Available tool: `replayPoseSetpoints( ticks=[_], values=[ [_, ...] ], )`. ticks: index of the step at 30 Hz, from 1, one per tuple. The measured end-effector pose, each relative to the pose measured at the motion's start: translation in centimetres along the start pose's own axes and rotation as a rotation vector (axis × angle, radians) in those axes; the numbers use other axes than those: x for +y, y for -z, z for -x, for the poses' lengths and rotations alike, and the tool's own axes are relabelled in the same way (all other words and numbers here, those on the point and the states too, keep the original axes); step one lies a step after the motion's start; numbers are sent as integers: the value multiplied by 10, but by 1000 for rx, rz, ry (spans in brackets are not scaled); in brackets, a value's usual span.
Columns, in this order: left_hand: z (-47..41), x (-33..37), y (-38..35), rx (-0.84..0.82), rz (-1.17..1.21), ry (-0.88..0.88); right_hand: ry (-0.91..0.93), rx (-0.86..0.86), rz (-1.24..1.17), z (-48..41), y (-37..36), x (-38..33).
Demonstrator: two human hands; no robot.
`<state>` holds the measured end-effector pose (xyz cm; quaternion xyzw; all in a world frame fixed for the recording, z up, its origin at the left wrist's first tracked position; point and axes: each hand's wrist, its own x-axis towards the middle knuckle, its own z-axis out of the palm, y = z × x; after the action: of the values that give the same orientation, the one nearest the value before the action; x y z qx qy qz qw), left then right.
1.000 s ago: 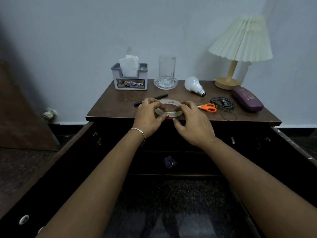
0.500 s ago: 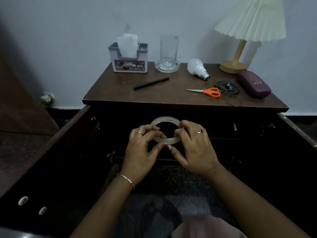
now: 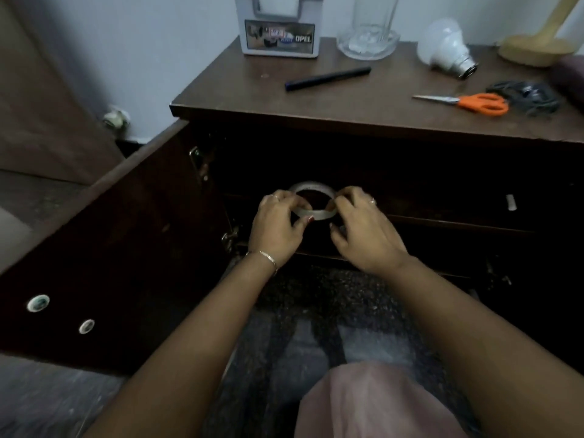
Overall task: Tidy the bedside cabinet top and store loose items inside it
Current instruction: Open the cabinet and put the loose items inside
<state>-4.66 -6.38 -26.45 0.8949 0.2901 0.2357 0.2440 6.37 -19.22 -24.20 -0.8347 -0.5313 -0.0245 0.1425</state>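
The inside of the cabinet [image 3: 363, 99] is very dark, and beyond the front edge of a shelf [image 3: 442, 223] I cannot make out what lies in there. Along the top of the view the tissue holder [image 3: 279, 36], the glass [image 3: 371, 26] and the lamp [image 3: 534, 50] are cut off. A purple case [image 3: 573, 71] shows only as a sliver at the right edge. Fingers hide both sides of the tape roll [image 3: 313, 214], and I cannot tell whether it touches the shelf or hangs just above it.

The roll is in the open front of the cabinet, below the top, at shelf level and left of the middle. It lies nearly flat, its hole facing up and tipped a little towards the person, so its axis runs close to upright. The left hand [image 3: 276, 227] pinches its left side between thumb and curled fingers, and the right hand [image 3: 363, 235] pinches the right side the same way.

The left door [image 3: 110, 248] stands wide open towards the person, well apart from the left forearm. Dark open space runs along the shelf to the right of the hands. Up on the top lie a pen [image 3: 327, 79], a light bulb [image 3: 445, 49] and scissors [image 3: 474, 102], their handles just beside a coil of cord [image 3: 524, 96], all back from the front edge
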Motion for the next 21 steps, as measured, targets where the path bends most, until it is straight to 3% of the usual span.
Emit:
replayPoseSetpoints(
  ticks=[6,11,21],
  values=[
    [-25,-18,-10,99,-120,126,-88,0,-21,-19,-21,8],
    [-44,-15,-10,172,-290,208,-32,-22,-27,-27,-34,10],
    [-82,-25,-2,221,-142,413,32,-24,-36,-42,-42,5]
  ],
)
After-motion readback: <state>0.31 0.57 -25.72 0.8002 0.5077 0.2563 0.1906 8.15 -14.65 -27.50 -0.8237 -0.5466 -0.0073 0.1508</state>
